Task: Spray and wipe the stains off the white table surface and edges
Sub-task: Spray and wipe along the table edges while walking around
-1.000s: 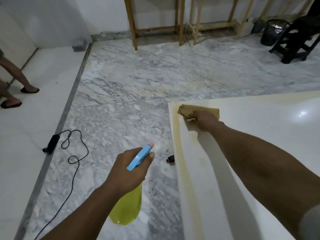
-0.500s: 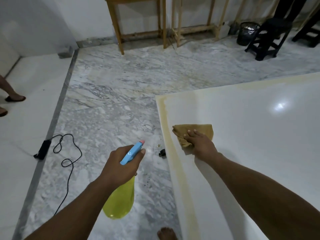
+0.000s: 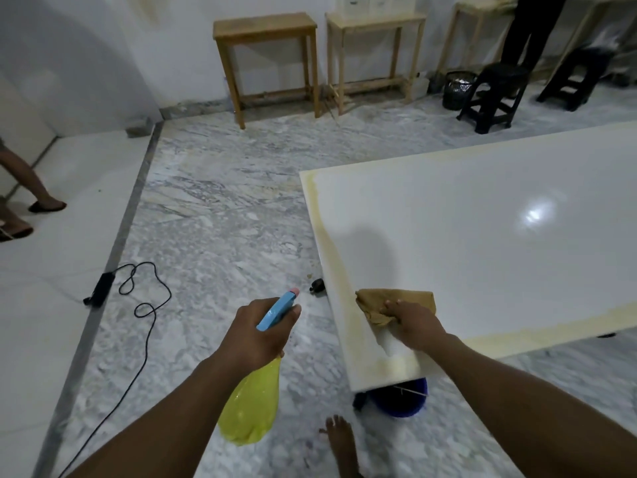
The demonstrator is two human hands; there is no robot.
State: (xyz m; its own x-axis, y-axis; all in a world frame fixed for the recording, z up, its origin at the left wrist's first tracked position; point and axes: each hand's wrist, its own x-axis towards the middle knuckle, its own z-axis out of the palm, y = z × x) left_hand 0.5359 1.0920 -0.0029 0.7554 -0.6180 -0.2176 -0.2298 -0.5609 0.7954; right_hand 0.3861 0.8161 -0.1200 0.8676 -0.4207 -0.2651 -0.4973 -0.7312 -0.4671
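Observation:
The white table [image 3: 482,243] fills the right half of the view, with yellowish stains running along its left edge, far edge and near edge. My right hand [image 3: 415,326] presses a crumpled tan cloth [image 3: 396,300] on the table near its left edge, close to the near corner. My left hand [image 3: 256,334] grips a spray bottle [image 3: 253,408] with a yellow body and a blue trigger head, held over the floor left of the table, nozzle pointing up and to the right.
A blue bucket [image 3: 401,398] stands under the table's near corner beside my bare foot [image 3: 341,443]. A black cable and adapter [image 3: 103,288] lie on the marble floor at left. Wooden stands [image 3: 265,60], black stools [image 3: 493,94], a bin and other people's legs line the room's edges.
My right hand has dragged the cloth along the left edge from the far corner toward the near corner. The view has lifted, showing more of the room. The left hand keeps the bottle.

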